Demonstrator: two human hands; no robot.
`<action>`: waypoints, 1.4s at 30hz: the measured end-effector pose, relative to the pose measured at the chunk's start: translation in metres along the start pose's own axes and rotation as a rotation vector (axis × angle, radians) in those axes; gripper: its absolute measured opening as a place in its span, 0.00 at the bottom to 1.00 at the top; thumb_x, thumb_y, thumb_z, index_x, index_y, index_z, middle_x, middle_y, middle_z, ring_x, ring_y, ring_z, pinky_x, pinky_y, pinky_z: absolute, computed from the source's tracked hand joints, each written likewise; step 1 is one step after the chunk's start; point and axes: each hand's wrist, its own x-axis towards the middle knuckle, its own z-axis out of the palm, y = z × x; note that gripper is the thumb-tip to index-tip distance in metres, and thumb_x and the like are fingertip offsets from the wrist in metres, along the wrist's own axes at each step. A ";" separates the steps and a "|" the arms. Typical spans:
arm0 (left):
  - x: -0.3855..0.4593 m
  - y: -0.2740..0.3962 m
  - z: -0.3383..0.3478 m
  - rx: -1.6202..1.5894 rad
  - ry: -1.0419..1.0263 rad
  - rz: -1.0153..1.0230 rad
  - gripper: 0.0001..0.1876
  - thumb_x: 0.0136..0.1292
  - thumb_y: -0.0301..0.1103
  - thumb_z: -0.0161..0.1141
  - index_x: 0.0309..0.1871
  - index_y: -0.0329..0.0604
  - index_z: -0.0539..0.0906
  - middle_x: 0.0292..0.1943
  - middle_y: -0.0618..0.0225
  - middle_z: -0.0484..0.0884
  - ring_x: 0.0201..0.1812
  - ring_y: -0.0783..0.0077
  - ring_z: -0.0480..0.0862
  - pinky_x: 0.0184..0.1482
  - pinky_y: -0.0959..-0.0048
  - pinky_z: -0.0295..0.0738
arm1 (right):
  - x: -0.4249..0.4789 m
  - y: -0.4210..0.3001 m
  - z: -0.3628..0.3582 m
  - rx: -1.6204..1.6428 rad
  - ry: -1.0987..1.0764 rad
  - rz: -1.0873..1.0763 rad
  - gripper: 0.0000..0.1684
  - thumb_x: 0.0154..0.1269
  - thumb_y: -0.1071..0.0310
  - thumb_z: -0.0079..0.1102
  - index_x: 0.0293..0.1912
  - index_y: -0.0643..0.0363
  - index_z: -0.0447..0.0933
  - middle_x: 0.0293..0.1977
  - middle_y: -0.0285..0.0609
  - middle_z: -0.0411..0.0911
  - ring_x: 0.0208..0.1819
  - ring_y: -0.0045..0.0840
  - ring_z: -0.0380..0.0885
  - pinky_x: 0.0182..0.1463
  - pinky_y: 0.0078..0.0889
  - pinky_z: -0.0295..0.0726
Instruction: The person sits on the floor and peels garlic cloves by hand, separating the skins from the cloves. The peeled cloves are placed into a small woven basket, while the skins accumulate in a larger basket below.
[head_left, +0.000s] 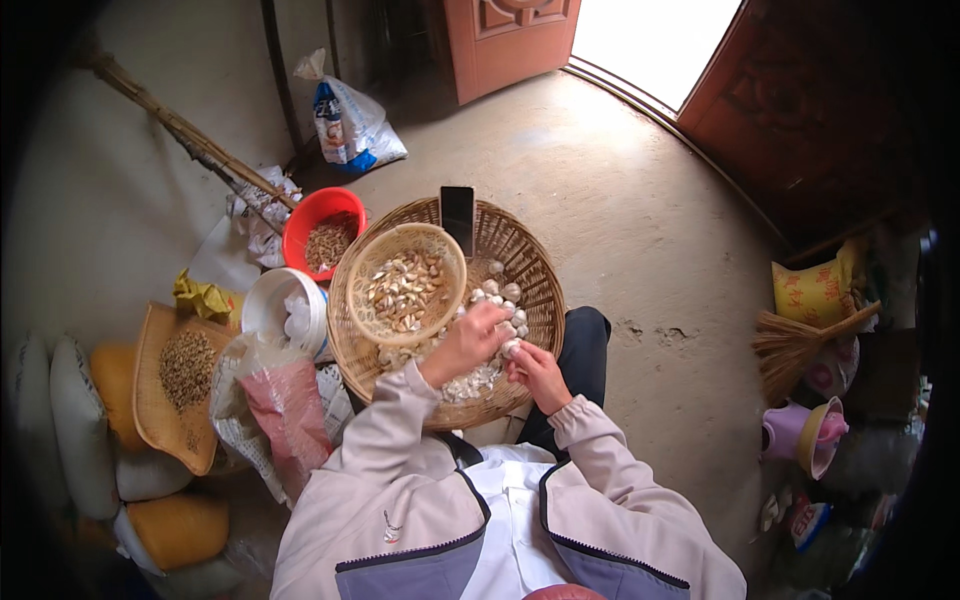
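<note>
A large round wicker basket (544, 262) lies before me. Between my two hands, over its right part, is a garlic bulb (511, 347). My right hand (535, 373) holds the bulb by its lower side. My left hand (477, 335) is at the bulb's upper left with bent fingers; whether it grips anything is hidden. Several whole garlic bulbs (511, 292) lie in the basket just beyond the hands. Loose garlic skins (469, 385) are spread below my left hand. At the basket's left side a yellowish plastic colander (455, 259) holds many separate garlic cloves (405, 289).
A smartphone (457, 217) leans at the basket's far rim. Left of the basket stand a red plastic basin (292, 236) and a white bucket (262, 300). A woven winnowing tray (146, 375) and filled sacks (81, 427) are farther left. A straw broom (784, 345) is at the right.
</note>
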 end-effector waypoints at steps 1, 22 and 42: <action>-0.020 0.010 0.004 -0.010 -0.058 -0.013 0.14 0.66 0.34 0.62 0.50 0.33 0.82 0.42 0.54 0.80 0.42 0.57 0.83 0.45 0.66 0.77 | -0.001 -0.001 0.006 -0.003 -0.035 0.013 0.12 0.76 0.62 0.50 0.47 0.60 0.77 0.32 0.31 0.76 0.32 0.13 0.75 0.37 0.15 0.75; -0.161 0.089 0.012 -0.283 0.270 -0.273 0.12 0.65 0.30 0.62 0.50 0.35 0.82 0.39 0.55 0.80 0.33 0.62 0.84 0.38 0.65 0.78 | -0.073 0.021 0.053 -0.221 -0.139 0.041 0.07 0.67 0.70 0.60 0.42 0.64 0.77 0.33 0.37 0.80 0.31 0.18 0.81 0.40 0.18 0.83; -0.177 0.102 0.015 0.105 0.417 -0.123 0.11 0.61 0.24 0.60 0.46 0.31 0.80 0.39 0.52 0.80 0.41 0.50 0.82 0.44 0.62 0.76 | -0.080 0.028 0.063 -0.386 -0.225 -0.077 0.13 0.71 0.65 0.60 0.45 0.66 0.80 0.36 0.37 0.82 0.36 0.18 0.82 0.43 0.20 0.84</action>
